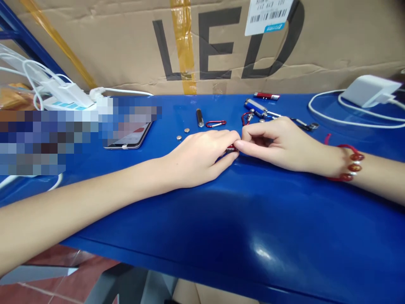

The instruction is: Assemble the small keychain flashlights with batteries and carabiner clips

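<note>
My left hand (pixel 205 157) is closed over a small red metal piece (pixel 232 148), which shows only between thumb and fingers; its full shape is hidden. The thumb and forefinger of my right hand (pixel 281 144) are pinched together at the right end of that piece, touching my left fingertips. Behind my left hand lie a black metal tube (pixel 200 118), a red carabiner (pixel 216 123) and two button cells (pixel 179 138). Just behind my right hand are another red carabiner (pixel 247 118), a blue cylinder with a silver part (pixel 255 108) and a red cylinder (pixel 266 96).
A phone (pixel 129 137) lies left, partly blurred out. Behind it stands a white power strip (pixel 68 99) with cables. A white charger (pixel 370 90) with a looped cord sits right. A large cardboard box (pixel 126 46) closes off the back of the blue table (pixel 202 228).
</note>
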Action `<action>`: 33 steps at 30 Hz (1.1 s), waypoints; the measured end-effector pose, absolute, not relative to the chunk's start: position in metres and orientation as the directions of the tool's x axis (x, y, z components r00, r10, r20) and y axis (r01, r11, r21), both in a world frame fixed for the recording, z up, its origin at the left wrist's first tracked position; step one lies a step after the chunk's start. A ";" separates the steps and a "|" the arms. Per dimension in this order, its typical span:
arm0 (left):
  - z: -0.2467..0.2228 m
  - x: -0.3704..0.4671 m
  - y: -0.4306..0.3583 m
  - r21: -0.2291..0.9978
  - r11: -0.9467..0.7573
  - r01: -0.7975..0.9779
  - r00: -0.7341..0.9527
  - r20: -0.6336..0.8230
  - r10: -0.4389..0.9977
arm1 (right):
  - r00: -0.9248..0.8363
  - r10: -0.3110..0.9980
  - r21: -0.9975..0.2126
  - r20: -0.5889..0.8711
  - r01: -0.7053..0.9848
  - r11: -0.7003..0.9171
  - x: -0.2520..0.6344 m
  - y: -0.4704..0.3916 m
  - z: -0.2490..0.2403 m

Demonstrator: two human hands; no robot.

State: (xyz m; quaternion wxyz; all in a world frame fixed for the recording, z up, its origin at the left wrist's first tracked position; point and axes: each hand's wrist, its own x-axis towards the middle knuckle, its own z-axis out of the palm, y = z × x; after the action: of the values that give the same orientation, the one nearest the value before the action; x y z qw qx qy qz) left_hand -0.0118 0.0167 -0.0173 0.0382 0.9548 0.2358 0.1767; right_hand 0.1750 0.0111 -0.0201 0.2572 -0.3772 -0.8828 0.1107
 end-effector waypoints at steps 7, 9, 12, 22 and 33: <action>-0.017 -0.011 0.018 0.167 -0.886 0.433 0.833 0.302 0.464 | -0.579 0.706 -0.377 0.409 0.597 0.708 0.177 0.013 -0.021; -0.017 -0.010 0.019 0.173 -0.883 0.437 0.833 0.294 0.469 | -0.578 0.707 -0.382 0.408 0.595 0.707 0.177 0.013 -0.021; -0.016 -0.009 0.019 0.187 -0.875 0.447 0.831 0.275 0.483 | -0.562 0.733 -0.427 0.384 0.595 0.680 0.177 0.013 -0.021; -0.015 -0.008 0.018 0.235 -0.848 0.475 0.815 0.246 0.524 | -0.546 0.769 -0.489 0.331 0.598 0.635 0.178 0.014 -0.022; -0.014 -0.011 0.015 0.193 -0.876 0.442 0.826 0.293 0.482 | -0.587 0.735 -0.442 0.339 0.591 0.675 0.177 0.013 -0.021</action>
State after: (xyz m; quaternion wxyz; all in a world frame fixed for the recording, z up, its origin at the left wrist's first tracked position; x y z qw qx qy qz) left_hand -0.0114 0.0145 -0.0143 0.0585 0.9537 0.2423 0.1686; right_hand 0.1769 0.0135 -0.0208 0.2538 -0.3771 -0.8792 0.1427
